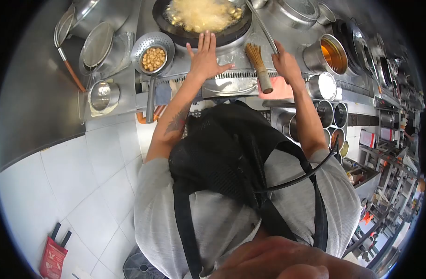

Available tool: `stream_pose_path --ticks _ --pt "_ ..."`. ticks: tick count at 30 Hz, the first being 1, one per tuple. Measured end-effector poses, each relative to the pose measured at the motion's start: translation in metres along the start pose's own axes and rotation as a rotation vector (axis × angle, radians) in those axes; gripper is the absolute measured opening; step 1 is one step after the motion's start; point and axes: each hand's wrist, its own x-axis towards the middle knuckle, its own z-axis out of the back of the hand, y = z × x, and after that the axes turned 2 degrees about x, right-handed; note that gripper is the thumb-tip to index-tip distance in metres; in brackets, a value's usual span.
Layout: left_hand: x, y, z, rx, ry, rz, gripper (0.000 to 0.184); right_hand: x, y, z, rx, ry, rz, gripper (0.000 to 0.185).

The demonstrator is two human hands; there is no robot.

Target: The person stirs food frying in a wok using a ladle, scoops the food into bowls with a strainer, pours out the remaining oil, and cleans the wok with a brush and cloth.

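Counter (292, 42): steel, spans the station. Wok (231, 36) on it, straight ahead, frothing oil and pale pieces inside, far side cut off by frame. Left hand is nearer: released, fingers spread at wok's near rim, contact can't tell. Right hand (286, 65) clenched on a long metal handle (264, 28); long axis runs forward-left past wok's right edge, working end not clear. Room tight: steel pot (313, 58) right, perforated ladle (141, 46) with nuts (153, 59) left, bamboo brush (257, 60) between hands, bristles wokward.
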Motion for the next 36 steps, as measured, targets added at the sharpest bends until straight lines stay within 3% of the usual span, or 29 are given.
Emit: stream_pose_path --ticks 1,6,8,9,11,12,13,15,16,17,19,20,23,27,28,29,32,36 --pt "0.002 -0.003 0.004 0.018 -0.007 -0.006 0.135 0.019 -0.002 0.001 -0.031 -0.047 0.093 0.055" --pt "0.002 -0.010 0.014 0.030 0.125 0.052 0.137 0.087 0.002 -0.045 0.020 -0.036 0.144 0.057" --pt "0.001 -0.012 0.017 0.032 0.141 0.067 0.138 0.082 0.024 -0.042 0.414 0.355 -0.053 0.053" --pt "0.001 -0.013 0.017 0.007 0.142 0.075 0.138 0.084 0.020 -0.046 0.424 0.364 -0.046 0.053" --pt "0.003 -0.015 0.019 -0.009 0.137 0.098 0.138 0.092 0.001 -0.058 1.262 0.694 -0.363 0.048" --pt "0.004 -0.016 0.019 0.028 0.160 0.101 0.138 0.093 -0.005 -0.050 1.448 0.848 -0.491 0.045" --pt "0.003 -0.017 0.019 0.061 0.184 0.106 0.137 0.091 -0.012 -0.043 1.443 0.867 -0.492 0.045" --pt "0.004 -0.016 0.017 0.075 0.173 0.117 0.137 0.083 -0.021 -0.026 1.703 1.140 -0.434 0.030" --pt "0.004 -0.016 0.016 0.086 0.165 0.109 0.137 0.070 -0.014 -0.010 1.652 1.117 -0.421 0.017" --pt "0.003 -0.017 0.016 0.080 0.168 0.122 0.137 0.057 -0.008 0.001 1.643 1.130 -0.430 0.017" --pt "0.002 -0.021 0.018 0.115 0.169 0.126 0.137 0.035 0.000 0.016 1.406 0.914 -0.426 0.015" --pt "0.003 -0.022 0.019 0.111 0.170 0.136 0.137 0.029 -0.006 0.014 1.285 0.841 -0.376 0.026" --pt "0.004 -0.022 0.017 0.082 0.172 0.147 0.136 -0.002 0.000 0.026 1.112 0.758 -0.291 0.028" --pt "0.006 -0.014 0.014 0.038 0.131 0.119 0.134 -0.028 -0.010 0.022 1.105 0.658 -0.215 0.052" --pt "0.007 -0.013 0.013 0.022 0.122 0.121 0.133 -0.031 -0.013 0.021 1.089 0.662 -0.230 0.067" --pt "0.003 -0.013 0.010 0.001 0.125 0.127 0.132 -0.036 -0.017 0.020 1.083 0.661 -0.250 0.067" --pt "0.000 -0.011 0.004 -0.035 0.060 0.097 0.135 -0.050 -0.012 0.033 0.814 0.525 -0.189 0.068" --pt "-0.001 -0.008 -0.002 -0.069 0.024 0.098 0.131 -0.054 -0.002 0.064 0.147 0.252 -0.033 0.066"
